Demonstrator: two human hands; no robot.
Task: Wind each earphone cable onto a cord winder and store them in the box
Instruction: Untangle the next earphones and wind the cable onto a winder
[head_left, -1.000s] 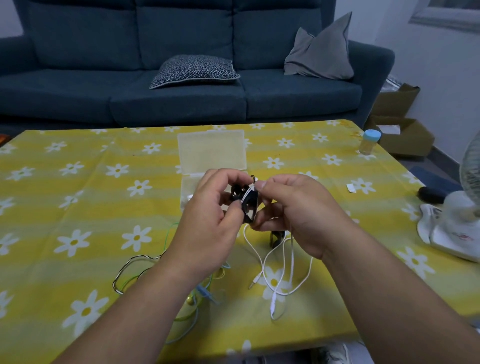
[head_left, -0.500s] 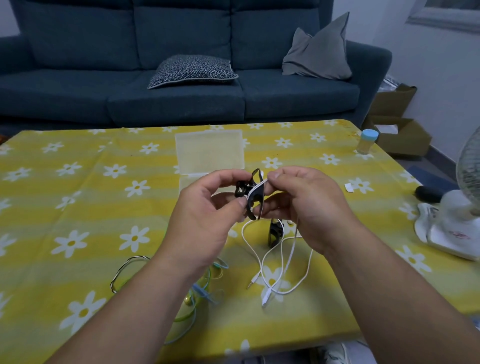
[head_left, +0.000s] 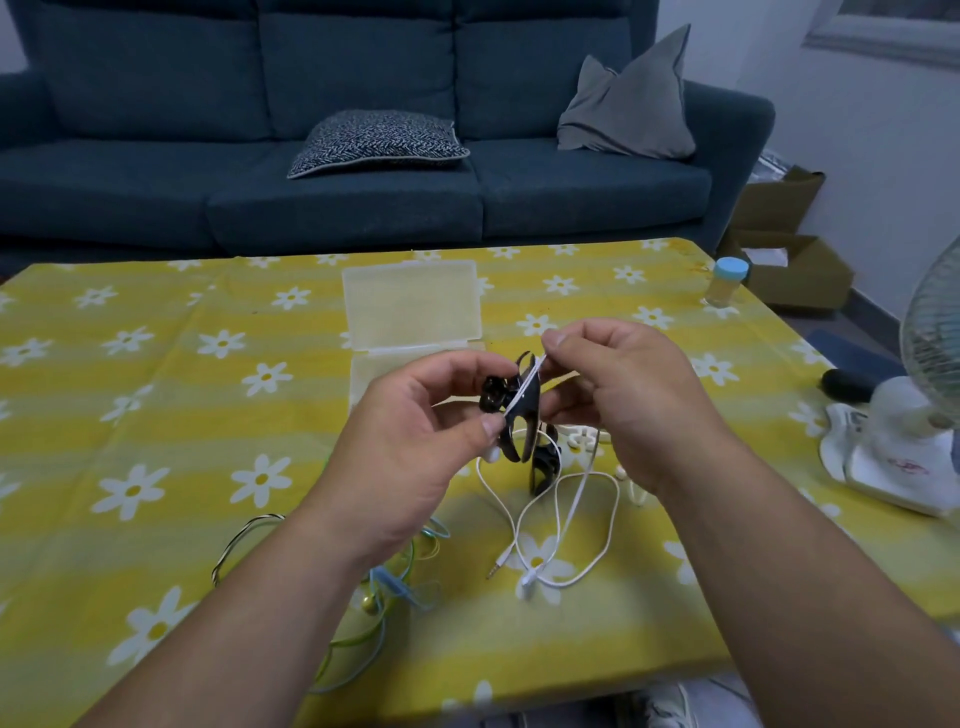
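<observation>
Holding the cord winder (head_left: 531, 415) up off the table (head_left: 156, 415) in my left hand (head_left: 415, 452), I have thumb and fingers curled round its near, lower end. My right hand (head_left: 623, 395) pinches the white earphone cable (head_left: 524, 387) between thumb and forefinger, just beyond the winder's upper end.

Between the two grips the cable runs taut and slantwise across the winder's face, from my left thumb at lower left up to my right fingertips at upper right, roughly along the winder's long axis. My right hand is the nearer to the free cable. The slack drops from under the winder and lies in loose loops on the cloth below my right wrist, plug end nearest me.

So the next wrap, I judge, means carrying my right pinch over the top end and down the far side. The open box (head_left: 410, 306) lies just behind my hands.
</observation>
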